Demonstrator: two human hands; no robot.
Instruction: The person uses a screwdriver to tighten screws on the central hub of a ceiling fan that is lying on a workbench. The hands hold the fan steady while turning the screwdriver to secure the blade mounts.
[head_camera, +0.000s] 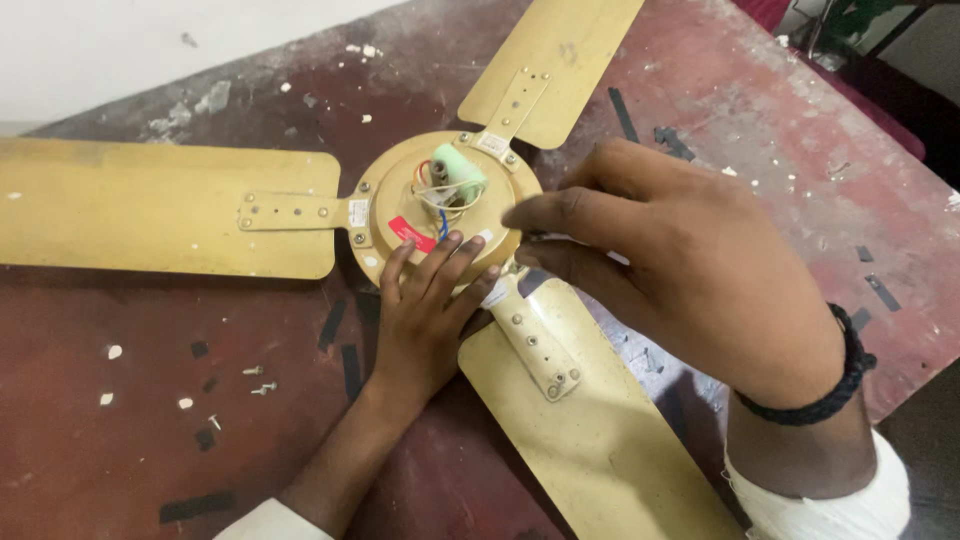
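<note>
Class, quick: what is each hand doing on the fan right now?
Left hand: open, fingers flat on the rim of the fan motor housing, holding nothing.
Right hand: fingers at the housing's edge; whether its grip holds anything cannot be told.

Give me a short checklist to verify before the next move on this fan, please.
1. Left hand flat on the fan motor: ok.
2. Right hand fingertips at the motor's rim: ok.
3. Green capacitor and wires exposed on top, fingers apart from them: ok.
4. Three blades lying flat on the table: ok.
5. Loose screws on the table, none missing: cannot tell.
6. Blade bracket screws tight: cannot tell.
</note>
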